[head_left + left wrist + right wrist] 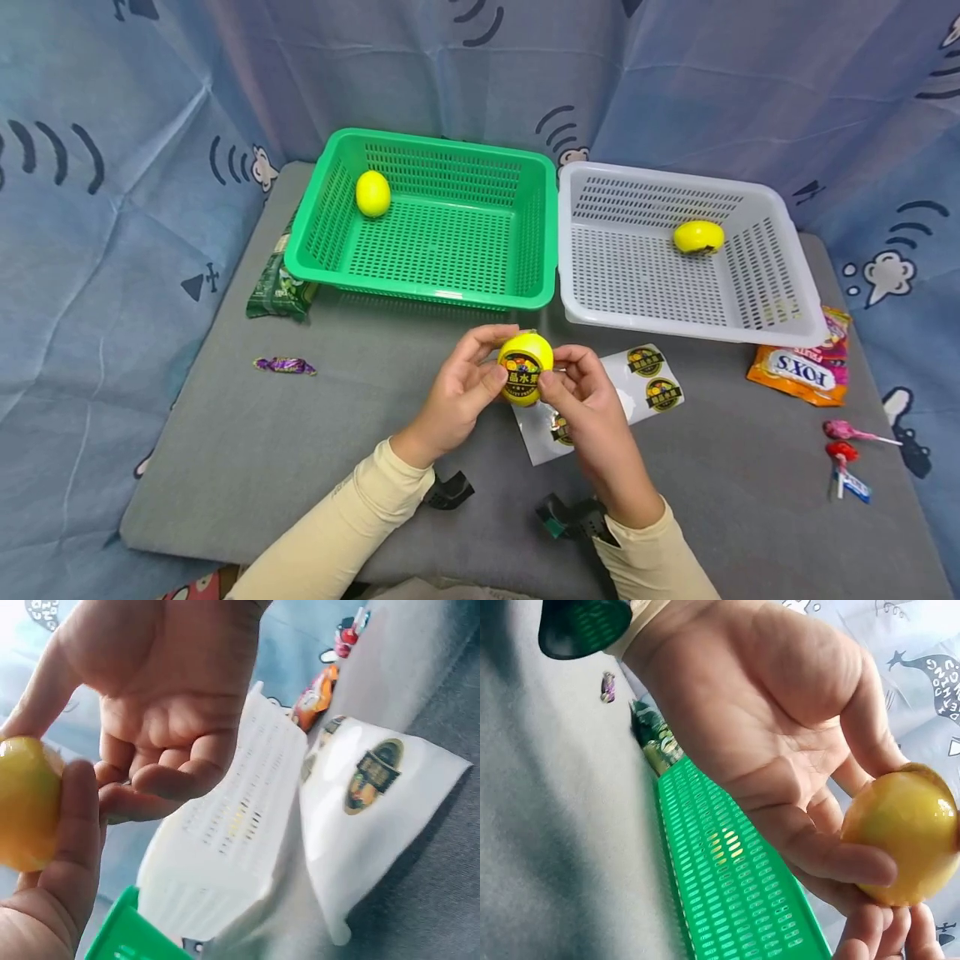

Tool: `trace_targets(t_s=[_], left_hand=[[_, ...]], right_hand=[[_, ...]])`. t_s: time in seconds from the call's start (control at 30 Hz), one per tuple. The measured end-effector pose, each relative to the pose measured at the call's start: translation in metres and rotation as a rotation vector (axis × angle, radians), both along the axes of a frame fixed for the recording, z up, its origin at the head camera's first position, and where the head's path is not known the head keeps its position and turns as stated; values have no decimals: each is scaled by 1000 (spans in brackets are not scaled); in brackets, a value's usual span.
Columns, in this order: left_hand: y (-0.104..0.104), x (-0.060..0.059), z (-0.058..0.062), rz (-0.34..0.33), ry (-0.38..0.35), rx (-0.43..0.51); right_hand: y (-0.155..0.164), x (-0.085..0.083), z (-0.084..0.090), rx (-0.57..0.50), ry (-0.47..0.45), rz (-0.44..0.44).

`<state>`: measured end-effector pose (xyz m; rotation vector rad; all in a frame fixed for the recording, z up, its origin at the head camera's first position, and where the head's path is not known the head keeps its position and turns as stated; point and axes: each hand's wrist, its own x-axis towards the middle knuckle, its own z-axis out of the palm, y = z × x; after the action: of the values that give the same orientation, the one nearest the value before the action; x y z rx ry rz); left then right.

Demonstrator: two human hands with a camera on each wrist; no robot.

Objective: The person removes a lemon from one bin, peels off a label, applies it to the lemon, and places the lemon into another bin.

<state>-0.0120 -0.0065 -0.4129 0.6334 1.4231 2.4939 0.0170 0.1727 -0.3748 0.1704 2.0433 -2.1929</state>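
A yellow lemon (534, 342) is held between both hands over the middle of the table. On its near face sits a round black sticker (521, 379) with fruit pictures and Chinese characters. My left hand (454, 398) grips the lemon from the left, its thumb at the sticker's left edge. From the other side my right hand (600, 412) pinches it, with the thumb on the sticker's right edge and fingers behind. Under the right hand lies a white sticker sheet (542, 433) carrying several more such stickers; the hand hides part of it.
A green basket (420, 292) at the back left holds a plain lemon (372, 194). The white basket (675, 327) beside it holds a lemon (698, 237) with a dark sticker. Snack bags (795, 373), lollipops (842, 451) and a purple wrapped candy (285, 365) lie around.
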Motion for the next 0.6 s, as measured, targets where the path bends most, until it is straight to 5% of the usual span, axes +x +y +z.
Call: trace_targets(t_s=[0.2,0.37,0.47,0.6], left_hand=[[-5,-1,5,-27,-44,12],[-6,-2,8,26,-180,36],[-5,-3,11,55,-268,26],[-2,-2,11,34,-316,41]], right_hand=[[1,1,3,-47,36,51],[0,-2,0,77,95,-22],[0,-3,-3,185,240,-52],[-2,-5,-7,311,538,18]])
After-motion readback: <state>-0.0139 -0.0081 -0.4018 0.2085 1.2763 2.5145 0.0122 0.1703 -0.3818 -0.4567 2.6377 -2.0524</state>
